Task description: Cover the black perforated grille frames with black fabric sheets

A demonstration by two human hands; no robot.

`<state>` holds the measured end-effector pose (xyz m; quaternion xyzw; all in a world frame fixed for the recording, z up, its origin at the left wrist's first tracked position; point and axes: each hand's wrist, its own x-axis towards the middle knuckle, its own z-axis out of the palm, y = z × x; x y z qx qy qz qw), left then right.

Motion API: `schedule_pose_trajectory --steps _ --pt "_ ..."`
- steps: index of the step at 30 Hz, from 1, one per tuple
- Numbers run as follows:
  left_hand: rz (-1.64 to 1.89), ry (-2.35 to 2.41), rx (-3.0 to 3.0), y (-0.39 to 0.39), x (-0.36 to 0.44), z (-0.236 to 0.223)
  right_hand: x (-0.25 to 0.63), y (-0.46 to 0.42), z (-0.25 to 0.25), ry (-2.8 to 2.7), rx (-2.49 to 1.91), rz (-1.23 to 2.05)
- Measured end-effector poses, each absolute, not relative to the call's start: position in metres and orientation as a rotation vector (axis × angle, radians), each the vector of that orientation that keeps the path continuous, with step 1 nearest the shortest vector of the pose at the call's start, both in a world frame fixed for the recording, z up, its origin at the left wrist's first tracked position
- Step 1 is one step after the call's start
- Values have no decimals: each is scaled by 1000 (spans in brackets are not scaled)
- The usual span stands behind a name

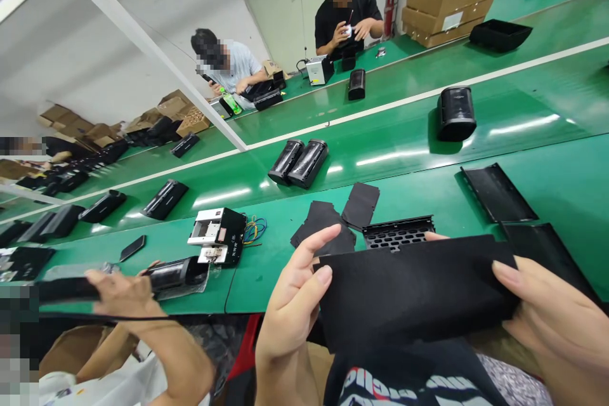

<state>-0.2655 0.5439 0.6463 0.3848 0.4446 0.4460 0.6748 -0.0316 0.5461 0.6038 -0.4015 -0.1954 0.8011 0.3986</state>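
A flat, dark rectangular black sheet [413,295] is stretched between my hands, close in front of me over the bench edge. My left hand [297,295] pinches its left edge, thumb in front and index finger raised. On the right edge presses the thumb of my right hand [537,304]; its other fingers are mostly hidden behind. Just beyond the sheet lies a black perforated plastic grille [399,233], partly covered by it. Loose black sheets [326,228] rest left of the grille. Curved black plastic shells [499,193] lie to the right.
A co-worker at my left handles a black cylindrical housing [174,274] beside a small white-and-black machine [219,238]. Black housings [299,162] stand along the green conveyor [380,152]. Two people sit across it, near stacked cardboard trays [451,3]. A white post [157,51] slants across the left.
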Motion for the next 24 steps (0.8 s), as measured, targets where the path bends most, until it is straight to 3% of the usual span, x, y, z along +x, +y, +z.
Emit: schedule_pose_trajectory --steps 16,20,24 --pt "890 1045 1015 551 -269 630 -34 567 590 -612 -1066 1932" --pt "959 1138 948 567 -291 590 -36 578 576 -809 -1105 1842" --pt "971 1446 798 588 -322 510 -24 585 552 -994 -1157 1711"
